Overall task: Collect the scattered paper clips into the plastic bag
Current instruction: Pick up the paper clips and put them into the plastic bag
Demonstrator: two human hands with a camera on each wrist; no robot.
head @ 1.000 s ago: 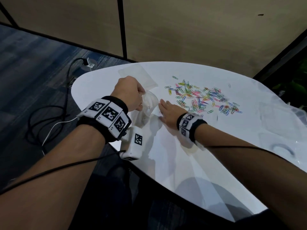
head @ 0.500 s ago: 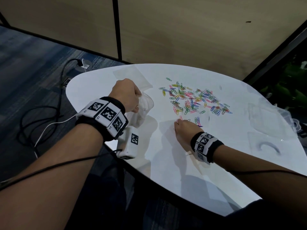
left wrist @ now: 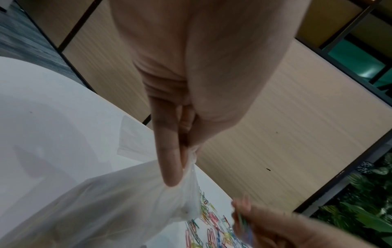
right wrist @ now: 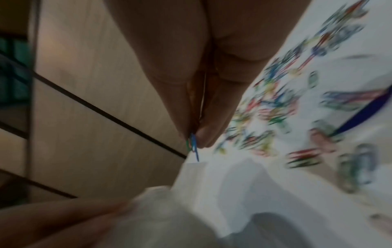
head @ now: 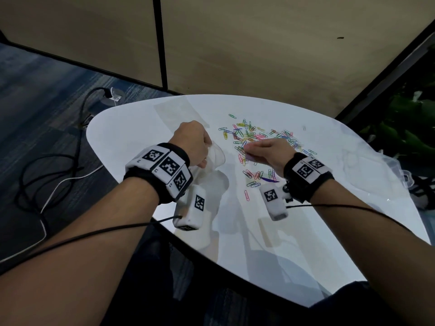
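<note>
Gripping: left hand (head: pixel 191 143) is pinching the thin translucent plastic bag (head: pixel 213 161) by its rim
Pinching: right hand (head: pixel 270 152) is holding blue and green paper clips (right wrist: pixel 192 144) beside the bag
Lying: coloured clips (head: pixel 259 137) are lying scattered on the white rounded table (head: pixel 306 231)

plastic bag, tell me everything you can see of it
The plastic bag is thin, translucent, whitish film, crumpled and soft. The left hand pinches its top edge between thumb and fingers and holds it up, so the mouth gapes toward the paper clips. Its lower part sags onto the white table, just left of the clip pile. The right hand, pinching a few clips, is close to the mouth but apart from it. Any contents are too faint to tell.
</note>
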